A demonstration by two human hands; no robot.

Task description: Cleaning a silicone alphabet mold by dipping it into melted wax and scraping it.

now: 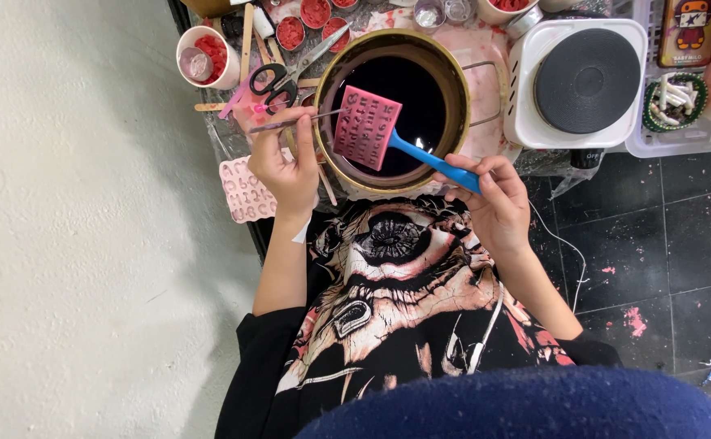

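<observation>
My left hand (pixel 286 167) pinches a thin stick (pixel 307 119) whose tip reaches the pink mould (pixel 365 128). The mould is square, has rows of small raised characters, and sits tilted on a blue-handled spatula (pixel 433 160). My right hand (pixel 494 199) grips the end of that handle. The mould hangs over a round gold-rimmed pot (pixel 453 77) filled with dark liquid. Both hands are at the pot's near rim.
A white hot plate (pixel 526 122) with a black disc stands right of the pot. Scissors (pixel 278 77), wooden sticks and cups of red pieces (pixel 209 53) lie at the back left. A second pink mould (pixel 242 191) lies by my left wrist. A clear bin (pixel 680 138) sits far right.
</observation>
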